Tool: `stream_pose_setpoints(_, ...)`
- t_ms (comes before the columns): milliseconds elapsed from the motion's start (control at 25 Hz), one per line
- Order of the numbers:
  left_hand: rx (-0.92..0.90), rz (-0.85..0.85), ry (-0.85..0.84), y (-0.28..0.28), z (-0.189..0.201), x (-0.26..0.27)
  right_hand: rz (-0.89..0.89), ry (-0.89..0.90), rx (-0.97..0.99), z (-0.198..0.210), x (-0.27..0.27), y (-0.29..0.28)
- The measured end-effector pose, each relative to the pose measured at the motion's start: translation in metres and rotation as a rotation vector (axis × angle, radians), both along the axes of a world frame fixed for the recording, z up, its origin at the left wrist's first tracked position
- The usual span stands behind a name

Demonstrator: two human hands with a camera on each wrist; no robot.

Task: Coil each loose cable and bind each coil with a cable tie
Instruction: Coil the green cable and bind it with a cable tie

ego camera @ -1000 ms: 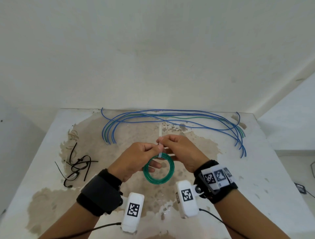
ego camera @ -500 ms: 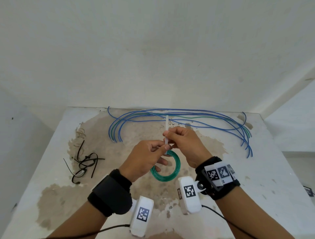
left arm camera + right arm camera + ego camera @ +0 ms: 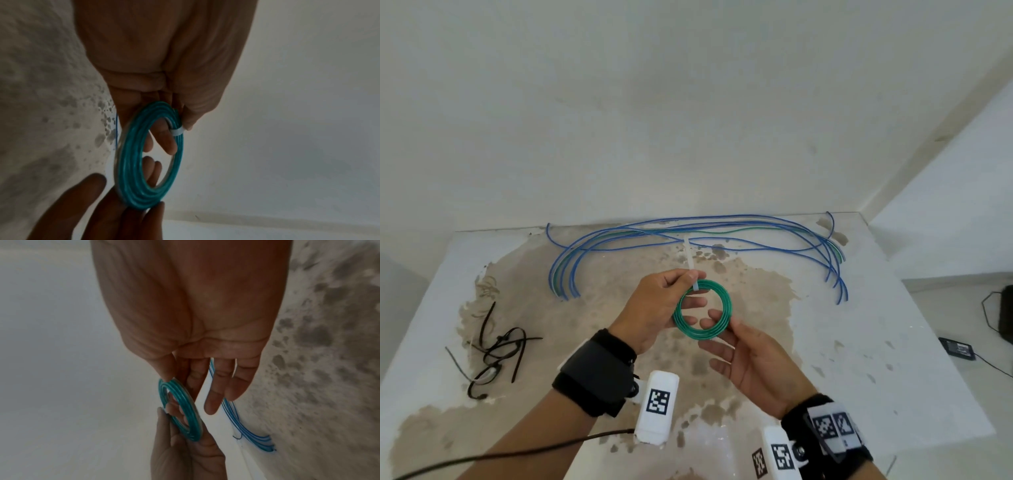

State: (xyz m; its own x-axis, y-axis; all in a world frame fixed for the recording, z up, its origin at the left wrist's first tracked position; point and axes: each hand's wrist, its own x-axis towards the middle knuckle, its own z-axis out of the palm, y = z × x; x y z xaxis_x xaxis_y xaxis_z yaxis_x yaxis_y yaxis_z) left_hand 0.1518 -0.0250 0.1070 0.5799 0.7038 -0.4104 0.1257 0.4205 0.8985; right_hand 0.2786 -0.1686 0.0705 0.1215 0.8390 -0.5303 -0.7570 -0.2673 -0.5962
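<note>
Green coil (image 3: 726, 301) stays pinched by left hand (image 3: 657, 308); right hand (image 3: 753, 366) has left the white tie (image 3: 690, 255), seemingly pinching the rim.

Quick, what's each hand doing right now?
Left hand: pinches the green coil at the white cable tie.
Right hand: thumb and fingertips pinch the coil's lower rim.

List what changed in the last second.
The right hand let go of the white tie tail and dropped to pinch the green coil at its lower edge. The left hand still pinches the coil at the tie; the loose blue cables and black ties lie unmoved.
</note>
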Motion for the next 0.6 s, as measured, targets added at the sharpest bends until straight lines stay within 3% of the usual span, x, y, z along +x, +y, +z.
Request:
stream_pose_setpoints(160, -0.047, -0.002, 0.003, -0.009, 0.006, 0.041, -0.065, -0.048, 0.094, 0.003, 0.032, -0.01)
stream_pose_setpoints(240, -0.073, 0.05, 0.064, -0.017, 0.003, 0.061, -0.045, -0.397, 0.118, 0.001, 0.057, -0.012)
stream_pose_setpoints(360, -0.008, 0.065, 0.129, -0.035, -0.009, 0.083, 0.058, -1.336, 0.159, -0.01, 0.097, -0.011)
stream_pose_setpoints(440, 0.045, -0.007, 0.144, -0.052, -0.012, 0.095, 0.203, -1.76, 0.233, -0.019, 0.113, -0.012)
stream_pose_setpoints(520, 0.094, 0.031, 0.17, -0.065, -0.017, 0.109, 0.3, -1.885, 0.254, -0.026, 0.126, -0.016)
stream_pose_setpoints(600, 0.101, 0.084, 0.178, -0.071, -0.022, 0.119, 0.259, -1.836, 0.271, -0.034, 0.139, -0.023)
